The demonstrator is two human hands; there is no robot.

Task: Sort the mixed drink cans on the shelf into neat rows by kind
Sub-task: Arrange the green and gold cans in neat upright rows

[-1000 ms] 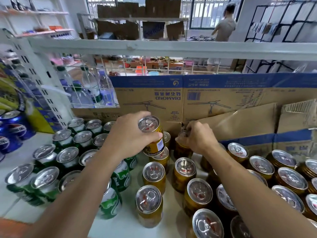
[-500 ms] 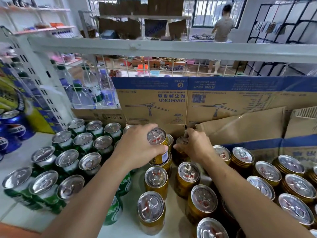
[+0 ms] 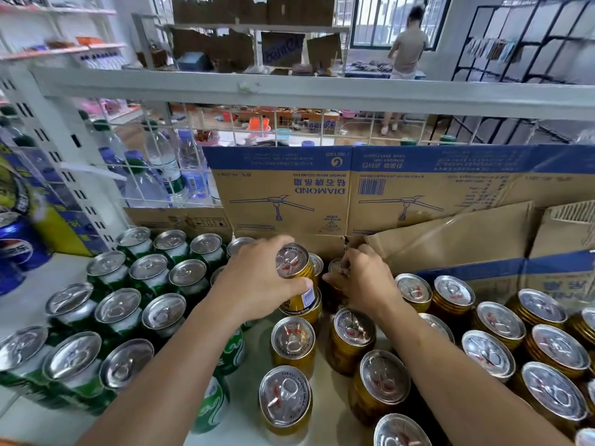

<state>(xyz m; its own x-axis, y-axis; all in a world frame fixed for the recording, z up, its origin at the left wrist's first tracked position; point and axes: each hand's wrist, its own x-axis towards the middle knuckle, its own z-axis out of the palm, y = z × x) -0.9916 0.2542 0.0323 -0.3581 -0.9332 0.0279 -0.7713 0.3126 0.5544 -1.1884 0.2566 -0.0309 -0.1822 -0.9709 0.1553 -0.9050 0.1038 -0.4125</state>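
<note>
My left hand [image 3: 257, 281] grips a gold can [image 3: 294, 272] and holds it above the gold cans at the back middle of the white shelf [image 3: 48, 300]. My right hand [image 3: 360, 281] pinches the top of another gold can [image 3: 336, 267] standing against the cardboard. Green cans [image 3: 151, 278] stand in rows on the left. Gold cans [image 3: 489, 329] fill the right side, with two short rows [image 3: 291, 346] running toward me in the middle. My forearms hide some cans.
Cardboard boxes [image 3: 289, 194] form a wall behind the cans. A wire grid with water bottles [image 3: 161, 169] behind it stands at back left. Blue Pepsi cans [image 3: 19, 246] sit at far left. A person [image 3: 405, 53] stands in the room beyond.
My left hand has carried the gold can down and toward the back of the middle row. My right hand stays on the rear can by the cardboard.
</note>
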